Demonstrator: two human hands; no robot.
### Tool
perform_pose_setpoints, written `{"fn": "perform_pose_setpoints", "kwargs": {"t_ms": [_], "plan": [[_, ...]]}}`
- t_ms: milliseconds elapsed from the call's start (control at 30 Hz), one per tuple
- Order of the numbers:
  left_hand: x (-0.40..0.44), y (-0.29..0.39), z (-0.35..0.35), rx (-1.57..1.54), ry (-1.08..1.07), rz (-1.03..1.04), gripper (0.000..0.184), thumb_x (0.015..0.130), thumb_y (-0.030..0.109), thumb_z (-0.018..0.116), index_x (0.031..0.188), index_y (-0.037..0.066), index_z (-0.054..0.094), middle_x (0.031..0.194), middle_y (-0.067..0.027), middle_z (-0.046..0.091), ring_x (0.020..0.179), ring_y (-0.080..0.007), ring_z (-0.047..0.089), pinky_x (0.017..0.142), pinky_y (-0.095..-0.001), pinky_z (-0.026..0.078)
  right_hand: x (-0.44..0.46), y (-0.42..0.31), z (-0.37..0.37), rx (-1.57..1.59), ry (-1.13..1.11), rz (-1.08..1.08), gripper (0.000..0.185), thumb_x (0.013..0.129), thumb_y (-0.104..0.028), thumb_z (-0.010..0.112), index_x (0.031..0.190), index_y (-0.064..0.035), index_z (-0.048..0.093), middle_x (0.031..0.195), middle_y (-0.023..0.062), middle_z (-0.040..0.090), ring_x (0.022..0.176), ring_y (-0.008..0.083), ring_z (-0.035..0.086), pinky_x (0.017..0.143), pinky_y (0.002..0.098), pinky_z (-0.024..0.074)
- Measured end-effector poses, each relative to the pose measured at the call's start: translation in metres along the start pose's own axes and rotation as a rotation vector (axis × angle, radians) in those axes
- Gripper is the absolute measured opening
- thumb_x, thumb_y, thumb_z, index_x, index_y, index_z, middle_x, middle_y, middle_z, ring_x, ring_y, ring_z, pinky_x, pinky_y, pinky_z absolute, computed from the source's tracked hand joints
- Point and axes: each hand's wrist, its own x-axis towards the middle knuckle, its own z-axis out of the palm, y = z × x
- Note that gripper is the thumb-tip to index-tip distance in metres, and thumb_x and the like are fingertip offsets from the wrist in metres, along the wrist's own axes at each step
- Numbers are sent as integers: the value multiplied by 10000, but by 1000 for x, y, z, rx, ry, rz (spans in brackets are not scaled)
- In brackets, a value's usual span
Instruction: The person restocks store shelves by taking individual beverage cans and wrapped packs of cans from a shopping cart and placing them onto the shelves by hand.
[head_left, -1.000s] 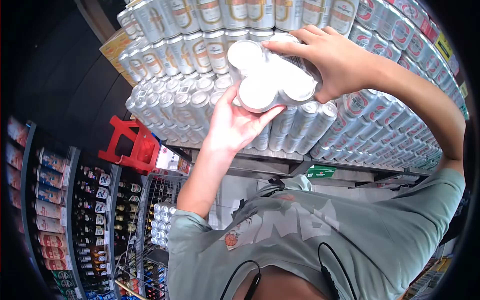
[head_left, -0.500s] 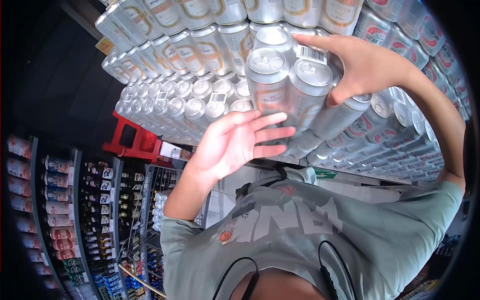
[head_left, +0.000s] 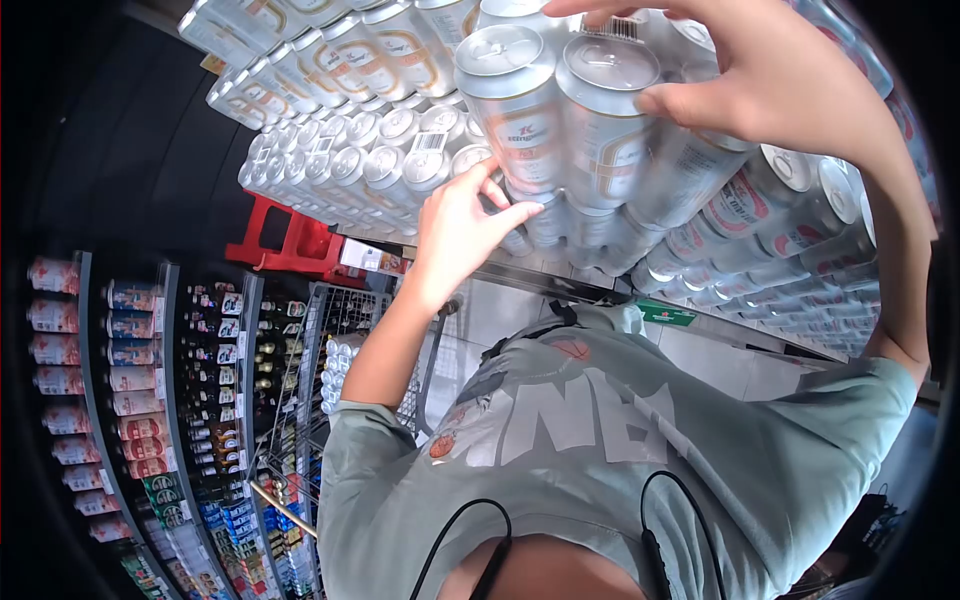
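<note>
A shrink-wrapped pack of silver beer cans [head_left: 605, 115] stands upright on the stacked cans, its lids and a barcode facing up. My right hand [head_left: 740, 70] reaches over its top right side, thumb on the near lid's edge and fingers by the barcode, partly cut off by the frame's top. Below and left of the pack, my left hand [head_left: 470, 220] has thumb and index finger apart, fingertips at the pack's lower left edge. Between these fingers nothing shows. Lower wrapped packs [head_left: 385, 165] stand to the left.
A red plastic stool [head_left: 285, 240] stands left of the stack. A wire shopping cart [head_left: 345, 300] with silver cans inside is below it. Shelves of cans and bottles [head_left: 140, 400] line the left. More cans with red logos [head_left: 740, 205] are stacked at right.
The pack has gone from tilted in both hands to upright on the stack. My left hand has come off its underside, spread, then drawn its fingers in near the lower edge. The view has shifted closer.
</note>
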Motion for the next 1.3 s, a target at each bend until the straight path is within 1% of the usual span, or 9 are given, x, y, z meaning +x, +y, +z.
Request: {"fn": "perform_pose_setpoints", "kwargs": {"t_ms": [67, 200, 367, 533, 667, 733, 1033, 1233, 1300], "plan": [[6, 5, -4, 93, -46, -71, 587, 701, 366, 829, 1175, 63, 664, 577, -25, 601, 535, -150, 599, 552, -311, 455, -1, 31, 17, -101, 81, -131, 738, 789, -304, 733, 1395, -2, 439, 1276, 242, 541, 1142, 333, 559, 963, 395, 459], [14, 12, -8, 174, -100, -113, 528, 684, 355, 845, 1098, 61, 701, 522, -11, 561, 497, -126, 569, 520, -310, 436, -3, 28, 29, -90, 41, -98, 738, 827, -356, 704, 1415, -14, 417, 1410, 260, 418, 1296, 389, 410, 1079, 448, 340], [13, -16, 4, -21, -28, -127, 509, 666, 291, 861, 1075, 34, 701, 512, -7, 555, 500, -92, 558, 528, -278, 440, 15, 56, 49, 232, 191, -394, 546, 788, -186, 727, 1277, -5, 567, 1309, 241, 532, 1177, 378, 540, 991, 433, 442], [12, -1, 3, -166, 4, -164, 373, 697, 161, 844, 1010, 17, 701, 528, 68, 481, 504, -7, 416, 473, -206, 346, 17, 62, 51, 294, 187, -305, 421, 758, -101, 730, 1158, 1, 648, 1207, 218, 612, 1111, 355, 601, 960, 412, 475], [12, 5, 0, -115, -28, -168, 394, 685, 182, 849, 1000, 8, 690, 557, 29, 540, 515, -39, 468, 494, -228, 389, 20, 67, 55, 378, 243, -421, 416, 763, -100, 731, 1164, -19, 653, 1234, 210, 606, 1127, 350, 598, 972, 410, 471], [12, 7, -1, -57, -22, -155, 397, 680, 194, 853, 986, 4, 686, 569, 13, 560, 521, -55, 491, 506, -240, 413, 15, 56, 43, 86, 54, -288, 678, 638, -129, 669, 1304, -38, 573, 1383, 173, 520, 1290, 337, 482, 1087, 442, 359], [6, -8, 9, 74, 127, 78, 533, 665, 423, 848, 956, 14, 668, 600, -38, 629, 542, -187, 632, 557, -317, 506, 16, 55, 41, 183, -44, -284, 580, 679, -140, 612, 1247, -20, 608, 1384, 195, 520, 1343, 397, 419, 1121, 522, 293], [-35, -40, 9, -170, -50, 142, 650, 848, 274, 675, 1392, 34, 411, 897, -85, 677, 744, -301, 668, 663, -402, 528, 17, 33, 45, 39, 87, -173, 462, 736, -172, 616, 1164, -1, 649, 1318, 186, 587, 1309, 394, 466, 1103, 494, 326], [-63, -70, 14, -189, -134, 181, 649, 866, 235, 674, 1422, 75, 379, 1037, -52, 640, 749, -202, 660, 667, -353, 523, 17, 20, 44, -46, 90, -120, 417, 804, -243, 613, 1141, -3, 659, 1315, 185, 587, 1314, 403, 456, 1098, 499, 320]]}}
